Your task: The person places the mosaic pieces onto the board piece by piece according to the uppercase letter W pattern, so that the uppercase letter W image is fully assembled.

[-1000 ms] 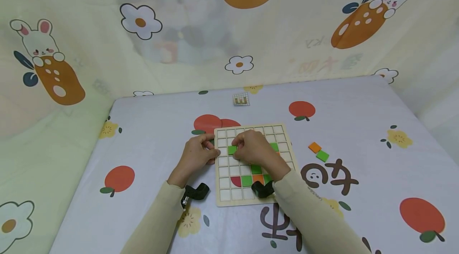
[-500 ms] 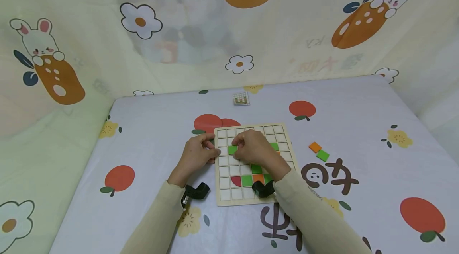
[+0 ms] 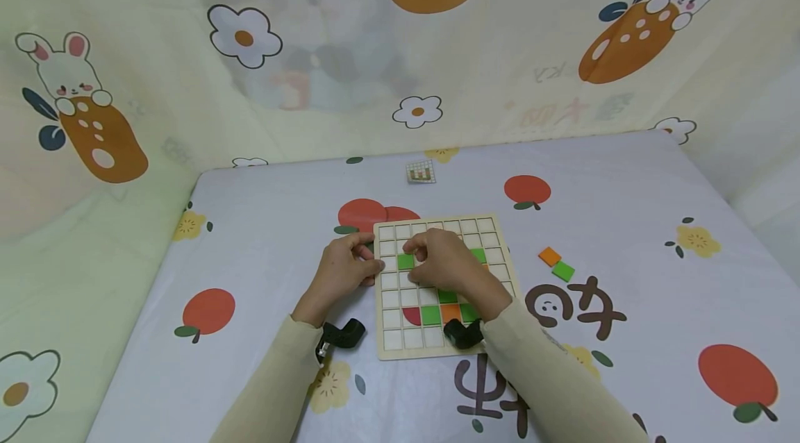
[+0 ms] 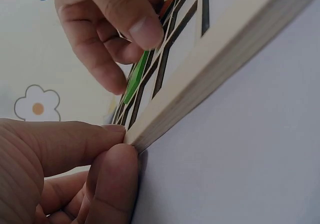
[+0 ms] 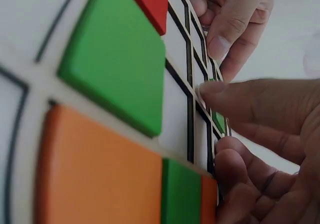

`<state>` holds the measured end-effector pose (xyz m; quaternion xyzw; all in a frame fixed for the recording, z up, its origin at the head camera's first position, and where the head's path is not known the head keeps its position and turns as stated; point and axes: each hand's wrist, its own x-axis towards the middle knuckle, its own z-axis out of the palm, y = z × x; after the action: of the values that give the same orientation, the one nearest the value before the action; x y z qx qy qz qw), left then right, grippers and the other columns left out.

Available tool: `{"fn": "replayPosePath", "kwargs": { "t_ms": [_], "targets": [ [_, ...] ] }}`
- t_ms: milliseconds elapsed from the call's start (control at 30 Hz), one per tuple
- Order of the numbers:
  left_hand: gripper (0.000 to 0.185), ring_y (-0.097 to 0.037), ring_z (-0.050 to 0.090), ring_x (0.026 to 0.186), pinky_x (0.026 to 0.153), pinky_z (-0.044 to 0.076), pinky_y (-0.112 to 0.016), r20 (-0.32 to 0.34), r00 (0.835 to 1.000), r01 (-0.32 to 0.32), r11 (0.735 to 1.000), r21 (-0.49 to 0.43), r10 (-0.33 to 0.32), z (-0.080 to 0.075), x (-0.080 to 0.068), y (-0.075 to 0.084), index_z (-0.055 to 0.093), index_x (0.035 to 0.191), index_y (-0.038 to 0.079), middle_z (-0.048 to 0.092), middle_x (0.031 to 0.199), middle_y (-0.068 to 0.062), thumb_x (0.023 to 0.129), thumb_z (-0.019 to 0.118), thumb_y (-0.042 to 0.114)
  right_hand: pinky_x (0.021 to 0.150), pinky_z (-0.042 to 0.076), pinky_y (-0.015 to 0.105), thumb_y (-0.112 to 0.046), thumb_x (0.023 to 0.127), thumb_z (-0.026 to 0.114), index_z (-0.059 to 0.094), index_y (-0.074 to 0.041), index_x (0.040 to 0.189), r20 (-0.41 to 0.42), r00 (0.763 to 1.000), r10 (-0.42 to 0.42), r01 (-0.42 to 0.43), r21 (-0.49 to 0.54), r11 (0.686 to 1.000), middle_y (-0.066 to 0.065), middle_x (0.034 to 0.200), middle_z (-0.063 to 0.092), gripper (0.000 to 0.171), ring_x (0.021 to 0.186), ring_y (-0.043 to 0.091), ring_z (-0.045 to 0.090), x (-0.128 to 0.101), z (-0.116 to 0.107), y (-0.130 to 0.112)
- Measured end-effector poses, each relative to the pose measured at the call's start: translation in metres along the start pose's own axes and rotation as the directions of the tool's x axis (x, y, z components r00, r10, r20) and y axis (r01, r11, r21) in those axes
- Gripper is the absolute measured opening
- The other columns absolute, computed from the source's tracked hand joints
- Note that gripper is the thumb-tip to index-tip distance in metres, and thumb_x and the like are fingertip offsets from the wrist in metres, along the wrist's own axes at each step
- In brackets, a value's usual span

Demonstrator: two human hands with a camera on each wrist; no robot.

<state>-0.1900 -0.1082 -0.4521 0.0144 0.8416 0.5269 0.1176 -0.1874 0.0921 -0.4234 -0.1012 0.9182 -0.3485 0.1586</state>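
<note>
Head view: a wooden grid board (image 3: 490, 238) lay near the middle of the printed tablecloth (image 3: 625, 221), slightly toward the front edge. The left hand (image 3: 344, 271) sat at the board's left edge, fingers curled, thumb and forefinger against the rim. The right hand (image 3: 445, 264) rested over the board's upper middle cells, fingertips bent down onto a green square tile (image 3: 405, 262) in the second column from the left edge. Further green tiles, an orange tile (image 3: 450, 311) and a red quarter-round piece (image 3: 412, 316) occupied cells toward the board's front edge. A loose orange tile (image 3: 549, 256) and a loose green tile (image 3: 562, 271) lay touching on the cloth, well right of the board. A small pattern card (image 3: 421, 172) lay toward the cloth's far edge. Left wrist view: the left hand (image 4: 65, 176) pinched the board's corner (image 4: 225, 49) between thumb and forefinger; the right hand's fingers (image 4: 107, 31) curled down onto the green tile (image 4: 137, 79), seen edge-on. Right wrist view: the right hand (image 5: 260, 149) had its forefinger stretched flat, tip on the grid above the green tile (image 5: 218, 120), other fingers curled; whether it gripped the tile could not be told. The left hand (image 5: 235, 19) held the far rim.
</note>
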Motion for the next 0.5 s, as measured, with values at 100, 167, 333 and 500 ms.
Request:
{"fn": "replayPosePath", "kwargs": {
  "t_ms": [100, 167, 333, 500],
  "targets": [
    [0.055, -0.016, 0.064, 0.059, 0.055, 0.057, -0.028, 0.001, 1.0, -0.001, 1.0, -0.004, 0.001, 0.0, 0.0, 0.0, 0.056, 0.134, 0.004, 0.062, 0.085, -0.008, 0.082, 0.075, 0.005, 0.072, 0.046, 0.031, -0.013, 0.077, 0.079, 0.071, -0.013, 0.114, -0.016, 0.999, -0.049, 0.049, 0.006, 0.999, 0.003, 0.094, 0.059, 0.038, 0.086, 0.018, 0.051, -0.005, -0.001, 0.003],
    [0.055, -0.016, 0.065, 0.06, 0.056, 0.057, -0.028, 0.003, 1.0, -0.002, 1.0, -0.003, 0.002, 0.001, 0.0, 0.0, 0.056, 0.134, 0.004, 0.061, 0.085, -0.008, 0.083, 0.076, 0.005, 0.076, 0.048, 0.032, -0.015, 0.077, 0.079, 0.07, -0.015, 0.117, -0.044, 0.996, -0.071, 0.072, 0.011, 0.997, 0.002, 0.1, 0.06, 0.041, 0.09, 0.018, 0.053, -0.01, -0.002, 0.007],
    [0.056, -0.016, 0.064, 0.059, 0.055, 0.057, -0.027, -0.001, 1.0, -0.012, 1.0, 0.002, 0.012, 0.001, 0.0, -0.001, 0.055, 0.134, 0.004, 0.061, 0.085, -0.008, 0.083, 0.076, 0.005, 0.085, 0.051, 0.038, -0.021, 0.08, 0.079, 0.067, -0.017, 0.125, -0.126, 0.988, -0.094, 0.099, 0.029, 0.995, 0.0, 0.116, 0.062, 0.046, 0.102, 0.019, 0.056, -0.024, -0.01, 0.018],
    [0.056, -0.016, 0.064, 0.059, 0.055, 0.057, -0.027, -0.009, 1.0, -0.008, 1.0, 0.001, 0.008, 0.001, -0.001, -0.001, 0.055, 0.134, 0.004, 0.06, 0.086, -0.009, 0.082, 0.076, 0.004, 0.085, 0.05, 0.042, -0.021, 0.083, 0.076, 0.066, -0.015, 0.126, -0.209, 0.977, -0.036, 0.052, 0.072, 0.996, 0.004, 0.12, 0.061, 0.044, 0.107, 0.025, 0.055, -0.041, -0.029, 0.04]
  ]
}}
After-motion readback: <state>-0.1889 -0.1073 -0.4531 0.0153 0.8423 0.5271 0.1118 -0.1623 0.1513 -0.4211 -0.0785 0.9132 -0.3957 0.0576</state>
